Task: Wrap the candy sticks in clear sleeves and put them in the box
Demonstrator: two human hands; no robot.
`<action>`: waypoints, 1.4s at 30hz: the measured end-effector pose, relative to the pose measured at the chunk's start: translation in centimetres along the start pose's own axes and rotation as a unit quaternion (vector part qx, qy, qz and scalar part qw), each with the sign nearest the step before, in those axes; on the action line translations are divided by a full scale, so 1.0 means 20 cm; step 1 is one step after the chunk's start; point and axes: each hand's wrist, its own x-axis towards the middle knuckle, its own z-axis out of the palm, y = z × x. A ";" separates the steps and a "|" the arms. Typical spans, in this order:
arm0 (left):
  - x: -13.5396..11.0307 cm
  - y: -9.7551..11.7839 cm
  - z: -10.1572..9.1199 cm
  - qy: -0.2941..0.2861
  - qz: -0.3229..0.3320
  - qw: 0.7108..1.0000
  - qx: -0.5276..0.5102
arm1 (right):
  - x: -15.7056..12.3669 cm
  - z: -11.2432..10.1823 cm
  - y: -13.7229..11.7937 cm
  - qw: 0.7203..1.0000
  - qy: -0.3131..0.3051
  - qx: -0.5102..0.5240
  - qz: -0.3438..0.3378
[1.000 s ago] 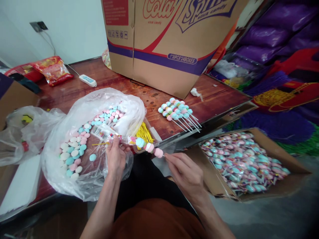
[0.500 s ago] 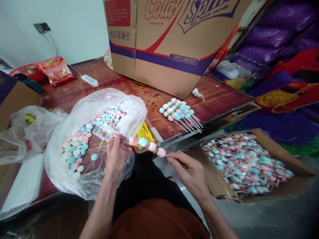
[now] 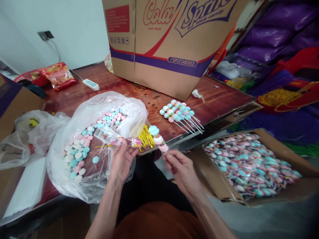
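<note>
My left hand pinches a clear printed plastic wrapper between thumb and fingers. The wrapper points right, over the table's front edge. In my right hand is a candy stick, gripped low by its stick beneath the bottom pink piece. Its blue, white and pink pieces tilt up and to the left, just right of the wrapper's end and apart from it. Behind the candy lies a bunch of gold twist ties. A few finished-looking candy skewers lie side by side on the table.
A plastic bag with loose pastel candies lies left. A large carton stands behind. At lower right, an open box holds many wrapped candies. White sticks lie at far left, a red packet farther back.
The candy stick's top has come away from the wrapper's end and tilted more upright. My left hand has shifted slightly right with the wrapper. The view has moved a little.
</note>
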 end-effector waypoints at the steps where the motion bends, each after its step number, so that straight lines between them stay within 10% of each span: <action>1: -0.01 -0.01 0.01 -0.010 0.007 1.000 0.000 | 0.01 0.04 0.00 0.999 -0.013 0.029 0.014; 8: -0.07 -0.10 0.08 -0.071 0.032 0.997 -0.007 | 0.06 0.24 0.01 0.998 -0.031 -0.005 -0.060; 21: -0.05 -0.12 0.03 -0.056 0.031 0.998 -0.004 | 0.05 0.21 0.03 0.985 -0.067 -0.085 -0.132; 27: -0.08 -0.13 0.03 -0.085 -0.007 0.993 0.077 | 0.07 0.23 0.00 0.991 -0.123 -0.035 -0.037; 42: -0.05 -0.15 -0.04 0.041 0.160 0.972 0.168 | 0.07 0.23 0.02 0.983 -0.119 0.114 0.087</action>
